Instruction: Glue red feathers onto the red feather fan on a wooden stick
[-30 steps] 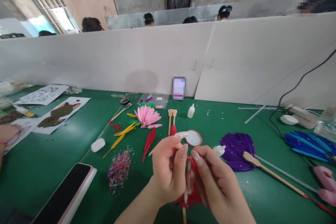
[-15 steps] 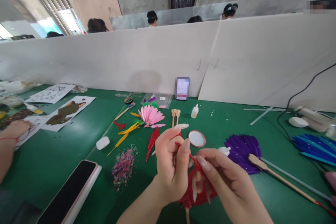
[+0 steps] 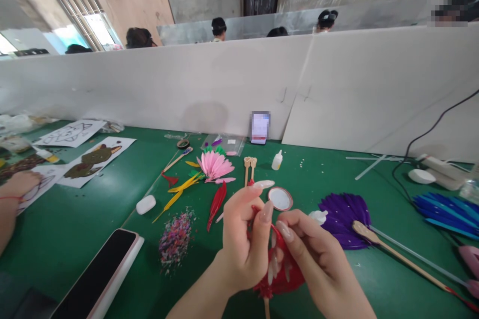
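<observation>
My left hand [image 3: 245,239] is raised over the table with its thumb and fingers closed on a thin red cord. Across from it, my right hand [image 3: 312,249] pinches the same red cord [image 3: 276,232] between thumb and forefinger. Directly below both hands lies a red feather fan [image 3: 286,284], partly covered by my fingers, its wooden handle [image 3: 267,306] pointing toward me. Beyond the fingertips are wooden sticks [image 3: 250,167] and a round white lid with a red rim [image 3: 280,199]. Where the cord's ends run is hidden in my hands.
A purple feather fan [image 3: 344,219] lies right, a wooden handle [image 3: 402,254] across it. Pink feathers [image 3: 215,165], a red feather [image 3: 217,204], a sequin pile [image 3: 175,239] and a phone [image 3: 99,274] lie left. A glue bottle [image 3: 277,160] stands behind. Another person's hand [image 3: 24,187] rests far left.
My right hand has shifted slightly left, closer to my left hand, and the stretch of red cord between them looks shorter. Both hands keep their hold.
</observation>
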Motion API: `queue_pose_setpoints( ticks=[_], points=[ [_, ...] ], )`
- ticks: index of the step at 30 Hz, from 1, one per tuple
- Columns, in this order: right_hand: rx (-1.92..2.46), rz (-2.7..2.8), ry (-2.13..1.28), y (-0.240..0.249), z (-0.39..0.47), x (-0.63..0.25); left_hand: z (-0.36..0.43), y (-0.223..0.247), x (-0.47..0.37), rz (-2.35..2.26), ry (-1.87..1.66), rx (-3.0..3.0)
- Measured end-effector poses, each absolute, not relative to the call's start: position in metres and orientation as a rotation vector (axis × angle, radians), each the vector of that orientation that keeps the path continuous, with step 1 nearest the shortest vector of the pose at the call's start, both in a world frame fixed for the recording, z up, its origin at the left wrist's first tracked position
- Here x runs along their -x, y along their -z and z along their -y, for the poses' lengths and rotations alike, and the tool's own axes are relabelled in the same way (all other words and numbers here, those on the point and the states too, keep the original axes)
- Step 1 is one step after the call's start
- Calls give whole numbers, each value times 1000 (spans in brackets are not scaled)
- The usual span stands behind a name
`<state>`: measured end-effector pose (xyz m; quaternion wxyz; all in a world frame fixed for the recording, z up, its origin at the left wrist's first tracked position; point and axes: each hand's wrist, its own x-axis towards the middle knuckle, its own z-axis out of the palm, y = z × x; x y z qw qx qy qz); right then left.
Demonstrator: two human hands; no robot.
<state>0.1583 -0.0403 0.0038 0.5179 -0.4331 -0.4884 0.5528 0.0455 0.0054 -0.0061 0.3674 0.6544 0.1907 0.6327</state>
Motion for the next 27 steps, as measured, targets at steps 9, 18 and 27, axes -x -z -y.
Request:
queue_pose_setpoints(
  ticks=[9, 18, 27],
  points=[
    [1163, 1145, -1142, 3, 42, -153, -3, 24, -49, -562, -1755, -1757],
    [1155, 1181, -1183, 3, 42, -158, -3, 18, -51, -599, -1790, -1661],
    [1124, 1369, -1136, -7, 39, -168, -7, 0, -45, -613, -1468, -1559]
  ],
)
